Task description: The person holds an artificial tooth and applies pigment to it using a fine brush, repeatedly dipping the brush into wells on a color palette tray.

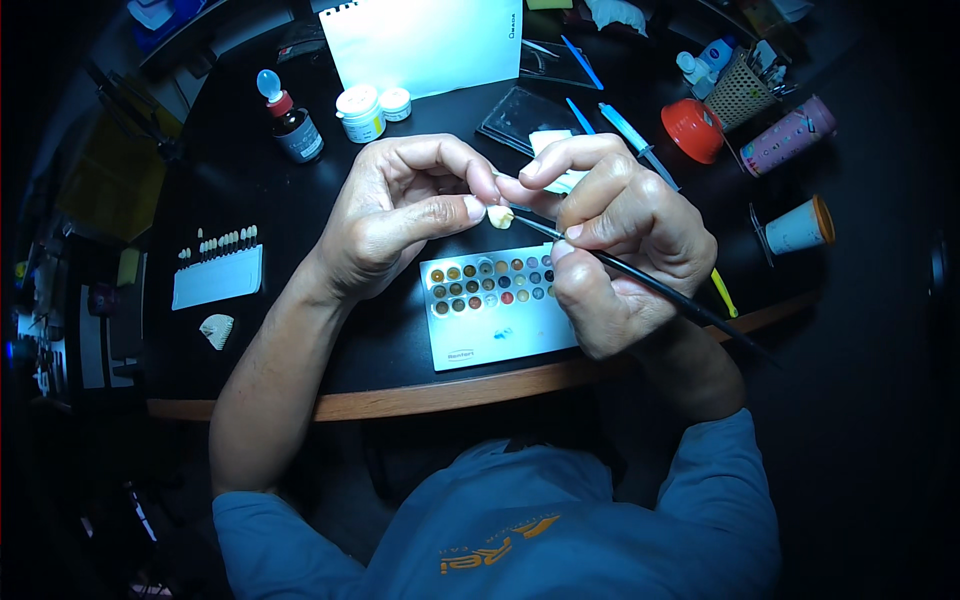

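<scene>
Between thumb and fingertips, my left hand (395, 210) pinches a small cream-coloured dental crown (500, 216). A fine black-handled paintbrush (650, 283) is gripped in my right hand (625, 225), its tip touching or almost touching the crown. My right index fingertip reaches close to the left fingers. Below both hands lies a white palette (490, 335) with rows of small round wells in browns, yellows, greys and red; a blue smear marks its bare part. My right hand hides the palette's right end.
A tooth shade guide (217, 277) and a small fan-shaped white piece (216, 330) lie at left. Behind stand a dropper bottle (296, 130), white jars (361, 112) and a bright pad (425, 45). To the right are a syringe (640, 143), red bowl (692, 131) and cup (800, 228).
</scene>
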Demonstrator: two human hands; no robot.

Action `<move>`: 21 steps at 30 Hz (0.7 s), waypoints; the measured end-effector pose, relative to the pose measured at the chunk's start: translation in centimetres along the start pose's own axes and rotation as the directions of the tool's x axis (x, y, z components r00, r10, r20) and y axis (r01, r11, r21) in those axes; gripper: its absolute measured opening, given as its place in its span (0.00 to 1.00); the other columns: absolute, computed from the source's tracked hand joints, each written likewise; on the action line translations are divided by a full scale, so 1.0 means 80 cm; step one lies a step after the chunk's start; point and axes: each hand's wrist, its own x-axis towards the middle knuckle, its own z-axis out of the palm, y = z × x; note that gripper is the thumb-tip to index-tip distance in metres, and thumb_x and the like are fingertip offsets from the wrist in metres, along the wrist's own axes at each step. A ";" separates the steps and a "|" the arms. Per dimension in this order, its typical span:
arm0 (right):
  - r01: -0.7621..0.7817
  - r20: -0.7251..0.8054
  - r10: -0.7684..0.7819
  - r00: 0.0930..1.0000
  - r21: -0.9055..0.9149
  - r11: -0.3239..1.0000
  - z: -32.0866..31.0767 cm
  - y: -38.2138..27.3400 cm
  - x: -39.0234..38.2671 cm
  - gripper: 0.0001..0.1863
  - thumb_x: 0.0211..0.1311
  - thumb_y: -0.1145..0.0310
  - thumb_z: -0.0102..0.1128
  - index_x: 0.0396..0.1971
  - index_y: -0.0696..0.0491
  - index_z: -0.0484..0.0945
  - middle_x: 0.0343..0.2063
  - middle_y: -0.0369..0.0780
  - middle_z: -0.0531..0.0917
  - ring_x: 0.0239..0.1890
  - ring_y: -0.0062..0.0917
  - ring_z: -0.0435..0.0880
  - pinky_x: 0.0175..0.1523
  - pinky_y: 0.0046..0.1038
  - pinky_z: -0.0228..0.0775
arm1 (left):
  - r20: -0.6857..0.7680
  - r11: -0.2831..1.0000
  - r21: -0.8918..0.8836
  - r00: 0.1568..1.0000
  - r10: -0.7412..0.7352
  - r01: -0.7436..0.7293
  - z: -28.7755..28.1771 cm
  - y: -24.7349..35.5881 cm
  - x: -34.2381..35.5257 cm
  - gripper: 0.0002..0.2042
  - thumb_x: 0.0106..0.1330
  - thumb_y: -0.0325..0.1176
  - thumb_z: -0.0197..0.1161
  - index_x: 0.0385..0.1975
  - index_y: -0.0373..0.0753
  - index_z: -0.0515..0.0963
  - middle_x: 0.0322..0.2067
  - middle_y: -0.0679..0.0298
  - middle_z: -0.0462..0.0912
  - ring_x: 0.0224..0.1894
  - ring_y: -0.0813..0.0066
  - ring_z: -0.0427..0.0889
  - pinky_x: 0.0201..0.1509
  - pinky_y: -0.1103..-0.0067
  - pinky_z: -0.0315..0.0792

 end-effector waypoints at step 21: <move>0.007 -0.090 -0.005 0.996 0.018 1.000 0.003 -0.004 -0.002 0.08 0.50 0.83 0.59 0.30 0.57 0.73 0.26 0.42 0.78 0.49 0.37 0.80 0.60 0.49 0.78 | -0.001 0.998 -0.052 1.000 0.019 -0.019 -0.002 -0.006 0.003 0.06 0.61 0.27 0.68 0.35 0.35 0.81 0.34 0.60 0.83 0.43 0.76 0.80 0.57 0.78 0.70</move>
